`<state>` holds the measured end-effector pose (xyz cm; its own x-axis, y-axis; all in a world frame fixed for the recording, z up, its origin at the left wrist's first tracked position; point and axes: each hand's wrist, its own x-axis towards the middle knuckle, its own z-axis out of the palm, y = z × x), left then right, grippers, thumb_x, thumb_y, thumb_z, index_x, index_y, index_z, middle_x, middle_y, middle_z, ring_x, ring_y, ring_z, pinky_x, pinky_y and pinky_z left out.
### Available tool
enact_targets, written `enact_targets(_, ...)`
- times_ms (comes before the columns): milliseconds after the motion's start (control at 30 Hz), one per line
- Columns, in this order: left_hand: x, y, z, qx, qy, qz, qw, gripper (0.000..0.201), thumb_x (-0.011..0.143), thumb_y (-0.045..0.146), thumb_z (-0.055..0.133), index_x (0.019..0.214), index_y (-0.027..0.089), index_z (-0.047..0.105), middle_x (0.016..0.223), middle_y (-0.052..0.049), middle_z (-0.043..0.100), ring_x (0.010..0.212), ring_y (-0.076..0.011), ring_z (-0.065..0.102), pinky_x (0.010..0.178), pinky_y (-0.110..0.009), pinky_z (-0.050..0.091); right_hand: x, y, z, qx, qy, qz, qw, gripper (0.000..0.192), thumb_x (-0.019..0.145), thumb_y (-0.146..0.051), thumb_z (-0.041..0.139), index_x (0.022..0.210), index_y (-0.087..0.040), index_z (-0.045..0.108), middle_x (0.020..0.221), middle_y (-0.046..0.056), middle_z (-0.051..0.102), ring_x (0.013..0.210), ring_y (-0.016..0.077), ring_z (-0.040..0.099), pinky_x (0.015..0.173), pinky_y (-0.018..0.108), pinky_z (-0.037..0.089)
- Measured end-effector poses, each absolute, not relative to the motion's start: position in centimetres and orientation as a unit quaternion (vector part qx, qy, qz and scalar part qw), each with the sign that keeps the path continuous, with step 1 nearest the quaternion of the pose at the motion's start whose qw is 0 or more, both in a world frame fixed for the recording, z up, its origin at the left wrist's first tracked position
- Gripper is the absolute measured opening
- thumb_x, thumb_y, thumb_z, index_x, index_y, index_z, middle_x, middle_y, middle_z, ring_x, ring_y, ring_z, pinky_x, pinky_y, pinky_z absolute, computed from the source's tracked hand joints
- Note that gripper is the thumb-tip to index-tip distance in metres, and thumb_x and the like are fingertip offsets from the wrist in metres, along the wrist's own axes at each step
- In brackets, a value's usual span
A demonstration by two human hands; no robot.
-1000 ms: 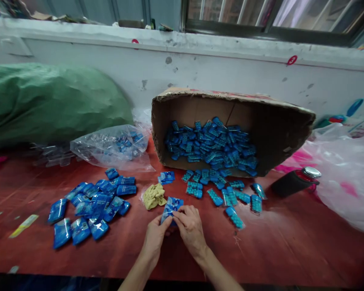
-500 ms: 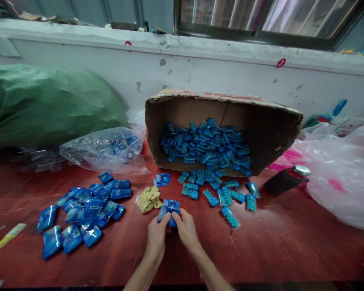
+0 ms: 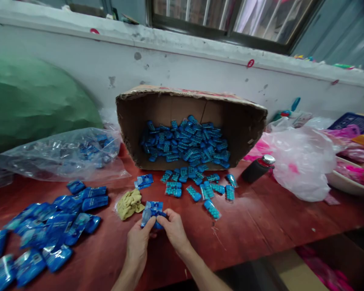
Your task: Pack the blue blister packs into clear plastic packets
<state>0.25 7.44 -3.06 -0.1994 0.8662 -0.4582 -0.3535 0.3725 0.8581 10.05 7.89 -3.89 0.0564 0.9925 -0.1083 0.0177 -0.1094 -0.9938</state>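
Both the left hand point(image 3: 138, 242) and the right hand point(image 3: 173, 230) pinch one blue packet point(image 3: 151, 210) just above the red desk point(image 3: 261, 226), apparently at its near edge. A yellow cloth point(image 3: 129, 203) lies just left; beyond, loose blister packs point(image 3: 200, 190) spill from a tipped cardboard box point(image 3: 188, 101).

Small blue packet point(image 3: 151, 211), glossy plastic with pale printing, slightly crumpled, held just above the red table's near middle, pinched at its lower edge between both hands; upper end free, tilted away toward the cardboard box
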Motion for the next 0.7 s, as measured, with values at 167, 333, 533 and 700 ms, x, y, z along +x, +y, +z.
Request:
enact_targets(167, 0.6, 7.3, -2.8, 0.153, 0.538, 0.486, 0.671, 0.027, 0.050, 0.029, 0.074, 0.065, 0.011, 0.059, 0.048, 0.000, 0.059, 0.042, -0.0100, 0.053, 0.039, -0.019, 0.039, 10.1, 7.7, -4.2, -0.574, -0.460, 0.473, 0.486, 0.025, 0.074, -0.031, 0.048, 0.054, -0.018, 0.042, 0.051, -0.007, 0.036, 0.049, 0.0077, 0.033, 0.045, 0.018, 0.029)
enact_targets(333, 0.0, 6.9, -2.6, 0.145, 0.521, 0.437, 0.719, 0.023, 0.057, 0.025, 0.071, 0.070, 0.012, 0.059, 0.054, -0.002, 0.062, 0.043, -0.0102, 0.055, 0.037, -0.018, 0.038, 11.7, 7.0, -3.2, -0.550, -0.563, 0.431, 0.440, 0.035, 0.081, -0.033, 0.044, 0.050, -0.017, 0.041, 0.049, -0.007, 0.030, 0.048, 0.0074, 0.033, 0.045, 0.019, 0.026)
enact_targets(533, -0.2, 6.5, -2.9, 0.096, 0.548, 0.443, 0.703, 0.015, 0.065, 0.022, 0.066, 0.063, 0.013, 0.054, 0.046, 0.000, 0.057, 0.036, -0.0080, 0.050, 0.032, -0.016, 0.036, 14.7, 10.7, -1.5, -0.658, -0.704, 0.108, 0.245, 0.018, 0.085, -0.028, 0.045, 0.078, -0.021, 0.060, 0.083, 0.002, 0.058, 0.080, 0.0160, 0.051, 0.072, 0.025, 0.036)
enact_targets(700, -0.6, 6.0, -2.6, 0.048, 0.531, 0.444, 0.720, 0.015, 0.074, 0.023, 0.057, 0.063, 0.013, 0.052, 0.045, 0.000, 0.054, 0.038, -0.0078, 0.051, 0.034, -0.015, 0.040, 15.4, 12.8, -3.0, -0.703, -0.681, 0.070, 0.195, 0.009, 0.081, -0.021, 0.050, 0.086, -0.017, 0.056, 0.090, 0.012, 0.054, 0.091, 0.0266, 0.046, 0.076, 0.038, 0.033)
